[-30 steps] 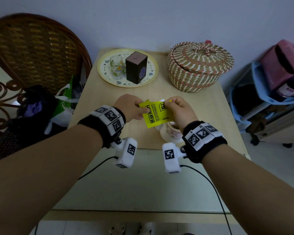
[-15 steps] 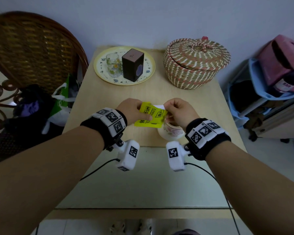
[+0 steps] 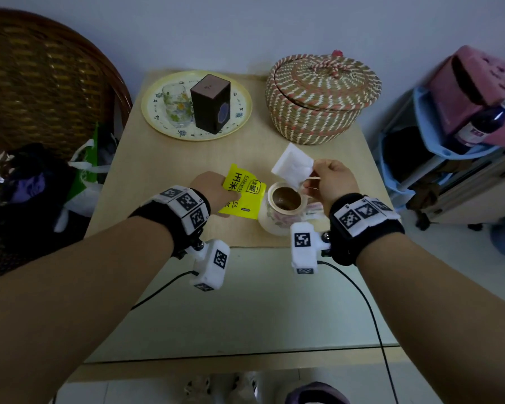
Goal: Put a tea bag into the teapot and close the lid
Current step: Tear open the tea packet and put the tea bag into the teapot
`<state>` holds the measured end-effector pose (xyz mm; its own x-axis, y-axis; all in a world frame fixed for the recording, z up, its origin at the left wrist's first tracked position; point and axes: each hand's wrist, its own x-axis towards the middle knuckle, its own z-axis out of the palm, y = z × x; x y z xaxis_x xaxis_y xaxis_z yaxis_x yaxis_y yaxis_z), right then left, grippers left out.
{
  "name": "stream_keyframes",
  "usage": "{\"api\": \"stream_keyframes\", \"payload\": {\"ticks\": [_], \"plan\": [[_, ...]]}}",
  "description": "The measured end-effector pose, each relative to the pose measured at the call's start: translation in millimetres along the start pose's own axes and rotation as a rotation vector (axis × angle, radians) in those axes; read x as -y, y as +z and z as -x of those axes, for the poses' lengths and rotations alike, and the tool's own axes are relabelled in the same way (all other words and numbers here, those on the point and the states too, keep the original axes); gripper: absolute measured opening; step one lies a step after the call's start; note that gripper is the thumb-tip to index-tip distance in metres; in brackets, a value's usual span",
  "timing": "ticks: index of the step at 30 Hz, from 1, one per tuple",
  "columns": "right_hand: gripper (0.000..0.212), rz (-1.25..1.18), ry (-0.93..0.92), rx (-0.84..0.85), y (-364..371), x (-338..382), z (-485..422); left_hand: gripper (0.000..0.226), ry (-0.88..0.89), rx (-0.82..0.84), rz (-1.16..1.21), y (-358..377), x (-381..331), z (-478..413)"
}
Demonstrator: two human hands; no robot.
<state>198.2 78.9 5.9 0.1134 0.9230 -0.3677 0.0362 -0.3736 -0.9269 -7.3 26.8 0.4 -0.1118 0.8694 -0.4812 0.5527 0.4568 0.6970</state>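
Note:
A small floral teapot (image 3: 276,221) stands lidless on the wooden table (image 3: 146,182), its dark inside showing. My right hand (image 3: 331,182) pinches a white tea bag (image 3: 292,166) just above and behind the pot's mouth. My left hand (image 3: 213,191) grips the yellow wrapper (image 3: 242,196) to the left of the pot, touching its side. Part of what may be the lid shows behind the pot, under my right wrist; I cannot tell for sure.
A yellow-rimmed plate (image 3: 239,123) at the back left carries a glass (image 3: 177,104) and a dark box (image 3: 210,103). A lidded woven basket (image 3: 321,97) stands at the back right. A wicker chair (image 3: 41,83) is left of the table, a cluttered cart (image 3: 455,135) right.
The white tea bag has come out of the yellow wrapper. My right hand lifted it up and right over the pot, while my left hand moved the wrapper away to the left.

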Motion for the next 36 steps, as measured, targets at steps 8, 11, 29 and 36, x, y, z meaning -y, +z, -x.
{"api": "stream_keyframes", "payload": {"ticks": [8,11,29,36], "plan": [[0.013,0.388,-0.02,-0.035,-18,-22,-13,0.02,-0.088,-0.008,0.172,23,-11,-9],[0.013,0.508,-0.082,0.008,-12,-26,-14,0.014,-0.097,0.002,0.179,30,-12,-11],[0.012,1.068,-0.29,0.188,9,-27,-36,0.029,-0.107,-0.076,0.259,49,-18,-27],[0.018,1.22,-0.373,0.275,15,-30,-40,0.029,-0.124,-0.066,0.285,56,-14,-41]]}}
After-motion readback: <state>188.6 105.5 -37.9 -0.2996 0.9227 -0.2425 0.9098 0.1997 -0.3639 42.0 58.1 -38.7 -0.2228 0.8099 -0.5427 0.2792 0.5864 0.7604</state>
